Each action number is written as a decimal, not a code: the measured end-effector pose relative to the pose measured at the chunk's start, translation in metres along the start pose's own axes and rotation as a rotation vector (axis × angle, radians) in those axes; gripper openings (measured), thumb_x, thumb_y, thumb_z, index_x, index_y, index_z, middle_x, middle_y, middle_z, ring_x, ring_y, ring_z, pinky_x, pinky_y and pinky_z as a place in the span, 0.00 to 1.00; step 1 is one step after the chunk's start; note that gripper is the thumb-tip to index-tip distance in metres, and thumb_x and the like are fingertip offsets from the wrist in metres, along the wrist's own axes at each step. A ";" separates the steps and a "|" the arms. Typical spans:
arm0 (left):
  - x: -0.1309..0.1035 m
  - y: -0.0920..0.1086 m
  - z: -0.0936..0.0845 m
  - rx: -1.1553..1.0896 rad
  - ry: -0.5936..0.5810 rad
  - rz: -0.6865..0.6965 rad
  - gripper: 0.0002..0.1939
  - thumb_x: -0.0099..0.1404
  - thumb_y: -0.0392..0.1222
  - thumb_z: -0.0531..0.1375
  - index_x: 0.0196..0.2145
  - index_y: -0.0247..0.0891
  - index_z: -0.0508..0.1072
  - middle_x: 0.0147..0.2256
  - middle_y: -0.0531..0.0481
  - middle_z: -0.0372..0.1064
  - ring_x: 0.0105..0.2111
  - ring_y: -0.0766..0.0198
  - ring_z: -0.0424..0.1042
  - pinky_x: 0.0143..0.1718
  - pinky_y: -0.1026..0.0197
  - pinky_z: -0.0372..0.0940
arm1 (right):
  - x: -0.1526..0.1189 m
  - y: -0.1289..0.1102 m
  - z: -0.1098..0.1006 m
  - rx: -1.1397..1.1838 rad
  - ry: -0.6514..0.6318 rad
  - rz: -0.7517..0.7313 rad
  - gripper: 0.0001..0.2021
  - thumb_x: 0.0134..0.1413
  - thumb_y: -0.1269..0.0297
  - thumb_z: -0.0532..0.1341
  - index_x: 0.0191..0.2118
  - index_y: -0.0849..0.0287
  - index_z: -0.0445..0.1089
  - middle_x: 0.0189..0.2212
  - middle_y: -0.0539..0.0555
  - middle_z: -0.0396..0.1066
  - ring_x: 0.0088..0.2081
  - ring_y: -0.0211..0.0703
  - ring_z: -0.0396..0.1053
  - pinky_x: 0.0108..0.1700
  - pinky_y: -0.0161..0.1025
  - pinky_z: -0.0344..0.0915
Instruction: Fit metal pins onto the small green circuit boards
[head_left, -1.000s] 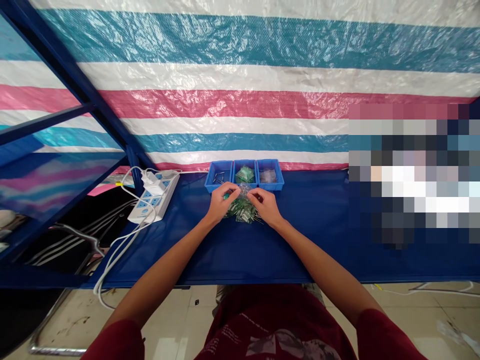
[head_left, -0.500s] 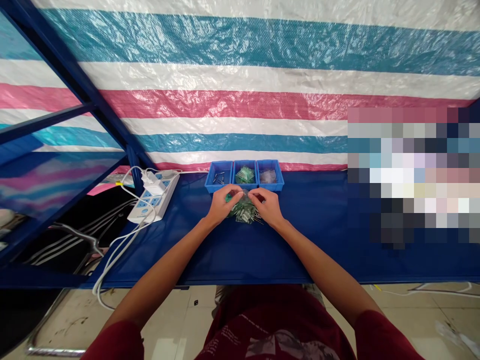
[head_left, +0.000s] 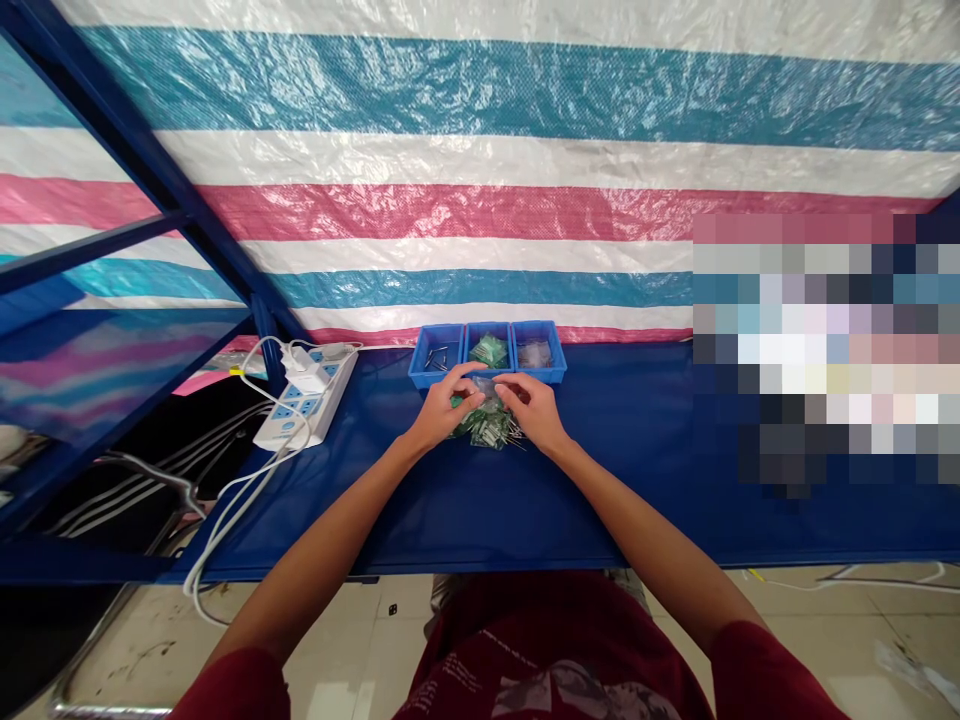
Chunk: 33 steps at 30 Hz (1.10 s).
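A small clear plastic bag is between my two hands, above a pile of green packets and thin metal pieces on the blue table. My left hand has its thumb and fingers apart, with the thumb near the bag's left side. The fingers of my right hand pinch the bag's right edge. Just beyond my hands stand three blue bins: the left bin holds a few metal pieces, the middle one green packets, the right one clear packets.
A white power strip with a plug and white cables lies on the left of the table. A blue metal frame rises at the left. Striped sheeting hangs behind. The right side is pixelated.
My left hand's fingers have spread from the thumb and lifted. More of the clear bag now shows between my hands. The right hand has barely moved.
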<state>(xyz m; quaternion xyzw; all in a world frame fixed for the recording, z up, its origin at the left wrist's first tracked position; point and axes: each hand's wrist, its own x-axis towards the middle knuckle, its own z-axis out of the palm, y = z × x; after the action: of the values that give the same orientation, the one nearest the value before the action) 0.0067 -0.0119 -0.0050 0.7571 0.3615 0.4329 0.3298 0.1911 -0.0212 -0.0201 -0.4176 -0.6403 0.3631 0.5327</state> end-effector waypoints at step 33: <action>-0.001 -0.013 0.000 0.586 0.331 0.310 0.12 0.70 0.40 0.53 0.36 0.35 0.75 0.30 0.48 0.74 0.29 0.65 0.71 0.35 0.64 0.65 | 0.011 0.005 -0.018 -0.602 0.001 0.237 0.05 0.50 0.65 0.60 0.26 0.57 0.72 0.26 0.51 0.74 0.31 0.44 0.71 0.33 0.36 0.62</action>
<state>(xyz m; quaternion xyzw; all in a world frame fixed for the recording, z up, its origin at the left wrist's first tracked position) 0.0029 -0.0059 -0.0161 0.7850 0.3997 0.4722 -0.0332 0.2089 -0.0089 -0.0170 -0.6285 -0.6655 0.2164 0.3396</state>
